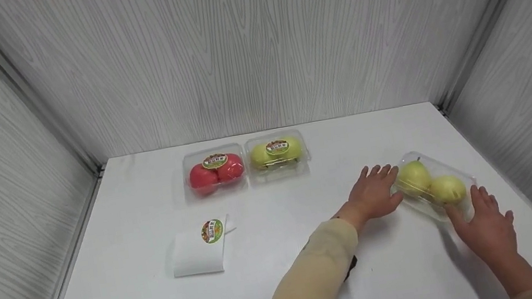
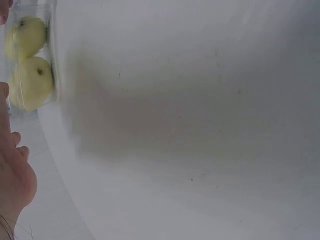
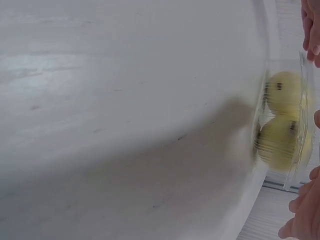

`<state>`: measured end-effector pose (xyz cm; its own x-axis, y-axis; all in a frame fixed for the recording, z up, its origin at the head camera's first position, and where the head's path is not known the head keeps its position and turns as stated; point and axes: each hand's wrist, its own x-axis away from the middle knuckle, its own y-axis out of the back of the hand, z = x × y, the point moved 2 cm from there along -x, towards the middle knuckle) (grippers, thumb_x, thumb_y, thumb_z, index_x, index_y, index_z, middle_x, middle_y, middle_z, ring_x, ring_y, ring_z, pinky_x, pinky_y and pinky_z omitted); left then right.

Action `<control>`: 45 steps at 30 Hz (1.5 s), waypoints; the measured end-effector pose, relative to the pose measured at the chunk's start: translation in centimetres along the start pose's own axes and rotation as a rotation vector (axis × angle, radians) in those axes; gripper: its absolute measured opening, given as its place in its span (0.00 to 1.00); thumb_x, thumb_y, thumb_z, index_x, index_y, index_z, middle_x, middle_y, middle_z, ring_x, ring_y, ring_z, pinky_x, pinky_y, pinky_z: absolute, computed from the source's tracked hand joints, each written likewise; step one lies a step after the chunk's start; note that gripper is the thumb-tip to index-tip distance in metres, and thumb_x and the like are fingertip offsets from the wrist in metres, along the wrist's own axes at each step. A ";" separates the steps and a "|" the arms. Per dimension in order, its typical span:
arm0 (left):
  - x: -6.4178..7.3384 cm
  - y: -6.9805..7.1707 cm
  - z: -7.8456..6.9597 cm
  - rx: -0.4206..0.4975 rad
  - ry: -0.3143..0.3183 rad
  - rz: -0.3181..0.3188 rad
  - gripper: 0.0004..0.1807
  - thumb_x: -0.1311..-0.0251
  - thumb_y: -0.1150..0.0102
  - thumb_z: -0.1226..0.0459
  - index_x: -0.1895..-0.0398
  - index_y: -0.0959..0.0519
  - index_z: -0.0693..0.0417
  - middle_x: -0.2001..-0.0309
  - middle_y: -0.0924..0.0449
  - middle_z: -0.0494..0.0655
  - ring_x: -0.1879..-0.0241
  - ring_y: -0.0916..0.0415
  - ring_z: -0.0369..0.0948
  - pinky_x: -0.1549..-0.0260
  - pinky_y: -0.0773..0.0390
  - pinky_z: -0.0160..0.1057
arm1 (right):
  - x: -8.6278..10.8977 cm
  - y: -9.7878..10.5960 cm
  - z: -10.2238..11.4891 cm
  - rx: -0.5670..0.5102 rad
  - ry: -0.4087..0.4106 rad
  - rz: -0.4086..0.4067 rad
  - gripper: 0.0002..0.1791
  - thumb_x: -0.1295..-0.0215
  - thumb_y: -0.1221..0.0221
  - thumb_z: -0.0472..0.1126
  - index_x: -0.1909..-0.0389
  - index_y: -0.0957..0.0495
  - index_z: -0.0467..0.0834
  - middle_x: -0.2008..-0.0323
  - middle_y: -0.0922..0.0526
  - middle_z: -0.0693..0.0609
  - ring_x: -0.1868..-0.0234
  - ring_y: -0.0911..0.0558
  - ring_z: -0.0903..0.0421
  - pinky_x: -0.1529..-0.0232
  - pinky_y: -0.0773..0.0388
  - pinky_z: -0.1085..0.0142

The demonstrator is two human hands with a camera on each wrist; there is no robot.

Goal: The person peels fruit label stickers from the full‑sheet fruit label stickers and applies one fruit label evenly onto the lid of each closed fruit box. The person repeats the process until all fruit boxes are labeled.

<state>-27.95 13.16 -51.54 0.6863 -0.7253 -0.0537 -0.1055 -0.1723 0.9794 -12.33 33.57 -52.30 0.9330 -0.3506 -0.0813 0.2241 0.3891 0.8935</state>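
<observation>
A clear plastic clamshell box (image 1: 437,164) with two yellow-green pears (image 1: 414,179) lies at the right of the white table. My left hand (image 1: 373,192) is at its left end, fingers mostly straight and fingertips against the edge. At the opposite end is my right hand (image 1: 491,226), its thumb and fingers spread beside the near right corner. Neither hand curls round the box. In the right wrist view the pears (image 3: 284,93) show through the clear side wall, below the ridged rim. The left wrist view catches the pears (image 2: 31,82) only at its left edge.
Toward the back stand a labelled clear box of red fruit (image 1: 204,178) and another of yellow-green fruit (image 1: 292,148), side by side. A white sheet (image 1: 198,257) bearing a round fruit label (image 1: 212,231) lies at centre left. Wood-grain panels (image 1: 257,56) enclose three sides.
</observation>
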 end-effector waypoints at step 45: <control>6.6 1.7 5.1 -0.170 -0.004 0.072 0.39 0.20 0.56 0.41 0.14 0.44 0.47 0.19 0.38 0.40 0.17 0.49 0.42 0.20 0.54 0.42 | -0.3 -3.4 5.3 -0.080 0.114 0.116 0.56 0.21 0.48 0.65 0.18 0.61 0.27 0.22 0.52 0.23 0.27 0.43 0.18 0.31 0.52 0.22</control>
<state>-27.30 4.69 -51.20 0.6787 -0.7342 0.0178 -0.0312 -0.0047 0.9995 -14.85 27.84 -52.93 0.9788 -0.2022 -0.0330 0.1302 0.4893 0.8624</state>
